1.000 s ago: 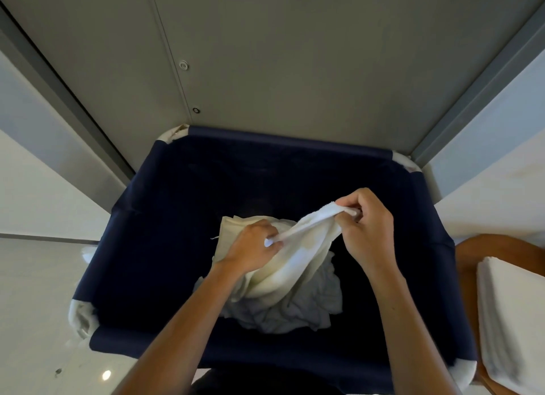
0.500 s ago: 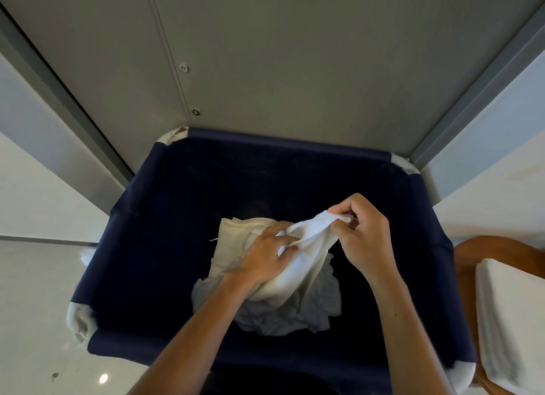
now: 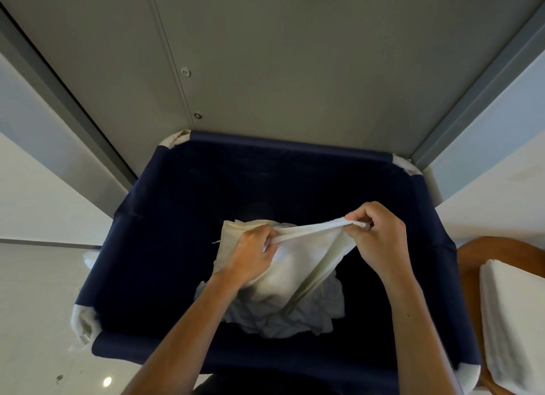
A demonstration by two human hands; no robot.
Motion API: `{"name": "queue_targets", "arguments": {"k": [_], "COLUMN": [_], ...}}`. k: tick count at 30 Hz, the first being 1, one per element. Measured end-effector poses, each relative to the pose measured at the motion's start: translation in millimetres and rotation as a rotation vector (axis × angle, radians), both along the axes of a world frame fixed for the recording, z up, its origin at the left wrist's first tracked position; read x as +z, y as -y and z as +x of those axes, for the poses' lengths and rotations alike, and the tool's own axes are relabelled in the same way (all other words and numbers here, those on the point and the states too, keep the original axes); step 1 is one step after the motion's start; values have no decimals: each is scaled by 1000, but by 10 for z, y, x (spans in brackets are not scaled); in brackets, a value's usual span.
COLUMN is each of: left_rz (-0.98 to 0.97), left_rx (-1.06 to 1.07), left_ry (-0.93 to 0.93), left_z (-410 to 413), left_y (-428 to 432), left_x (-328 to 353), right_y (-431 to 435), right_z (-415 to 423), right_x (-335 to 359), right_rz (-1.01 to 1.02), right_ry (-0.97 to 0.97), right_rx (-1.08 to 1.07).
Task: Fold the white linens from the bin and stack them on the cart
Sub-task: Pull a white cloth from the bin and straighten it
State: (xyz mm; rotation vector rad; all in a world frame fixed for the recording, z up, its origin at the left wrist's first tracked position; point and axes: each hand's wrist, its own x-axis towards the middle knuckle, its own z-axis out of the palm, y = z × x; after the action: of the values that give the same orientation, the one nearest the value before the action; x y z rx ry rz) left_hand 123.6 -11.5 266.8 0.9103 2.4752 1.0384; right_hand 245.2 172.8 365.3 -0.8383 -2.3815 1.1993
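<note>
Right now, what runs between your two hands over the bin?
In the head view, a taut hemmed edge of the white towel runs from the left hand to the right hand, both pinching it.

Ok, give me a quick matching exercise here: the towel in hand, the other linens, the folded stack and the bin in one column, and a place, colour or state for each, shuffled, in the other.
Things:
1 held towel
2 crumpled linens
3 folded stack
4 bin

States:
A on the wooden cart, at the right
B navy fabric
C stretched between left hand and right hand
D lying at the bin's bottom

Pairs: 1-C, 2-D, 3-A, 4-B
</note>
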Motion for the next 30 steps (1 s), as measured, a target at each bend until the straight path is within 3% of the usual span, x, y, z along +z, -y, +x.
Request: {"name": "queue_targets", "arguments": {"k": [8,16,22,30], "left_rz": [23,-187,-265,-315], "left_rx": [-21,-210,-24,160], "left_ry": [206,106,149,132], "left_z": [-8,-148,-231,-362], "left_y": [13,-32,153,437], "left_x": [48,48,-247,-460], "right_y": [4,51,10,-93], "right_z": [4,22,60,158], "right_x": [109,210,339,285], "right_rz": [-113,-151,-138,-81], "right_ry": [-20,-101,-321,-409], "right_rx": [-28,-16,-121,-349]}}
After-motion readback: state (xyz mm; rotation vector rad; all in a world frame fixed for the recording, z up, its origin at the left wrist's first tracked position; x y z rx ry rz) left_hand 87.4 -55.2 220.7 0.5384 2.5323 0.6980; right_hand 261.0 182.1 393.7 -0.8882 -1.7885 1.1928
